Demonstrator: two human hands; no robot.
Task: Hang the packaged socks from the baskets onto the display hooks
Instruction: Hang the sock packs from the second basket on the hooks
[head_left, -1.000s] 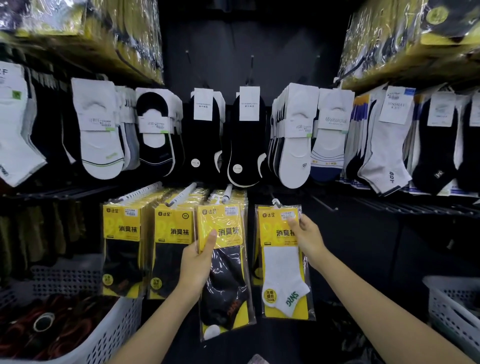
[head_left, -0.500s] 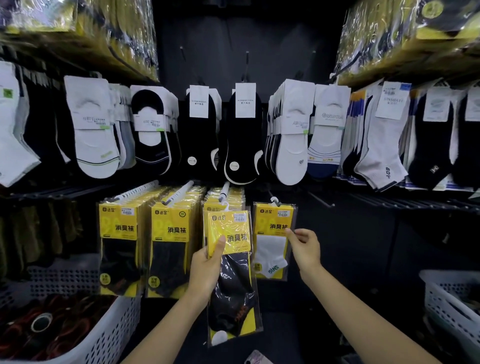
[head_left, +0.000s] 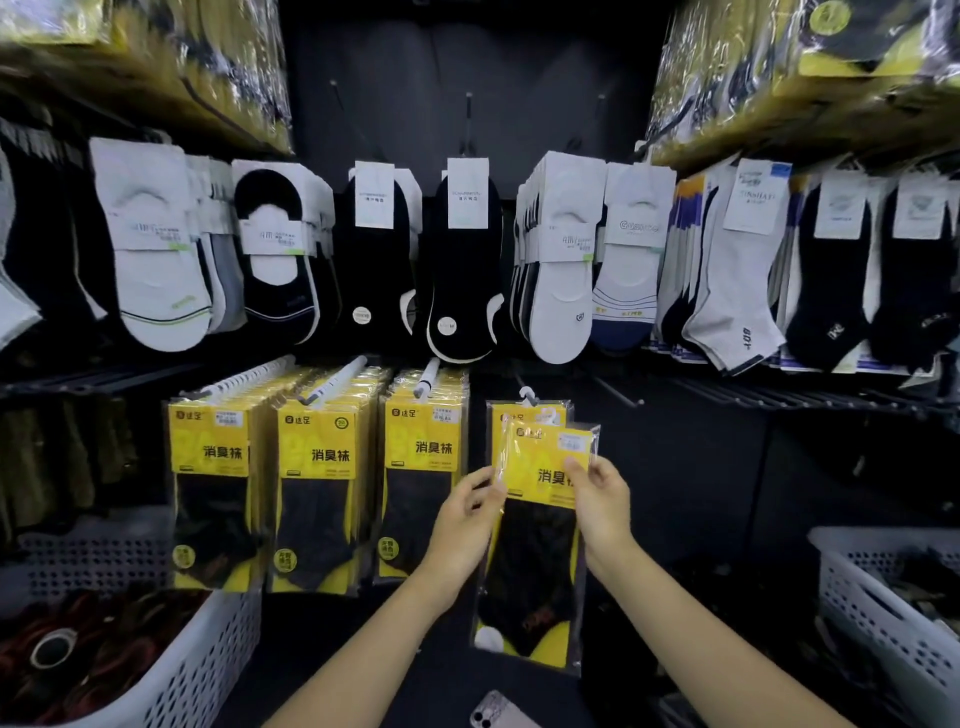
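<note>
Left basket (head_left: 208, 670): white, perforated, lower left; holds dark reddish bundles (head_left: 119, 654) and a ring-shaped roll (head_left: 52, 649).
Right basket (head_left: 883, 613): white, perforated, lower right; contents are dark and cannot be identified.
Sock pack (head_left: 540, 545), place: held just below the hook (head_left: 527, 397), overlapping the hanging pack (head_left: 519, 415); just right of three full rows of packs (head_left: 317, 467).
Axis: long axis near vertical, header uppermost, top leaning slightly right.
Look: clear sleeve, yellow header card with black characters, black sock on yellow backing, front toward the camera.
Left hand (head_left: 467, 519): pinches the pack's left edge.
Right hand (head_left: 597, 499): grips the header's right edge.
Hands: apart, one on each side.
</note>
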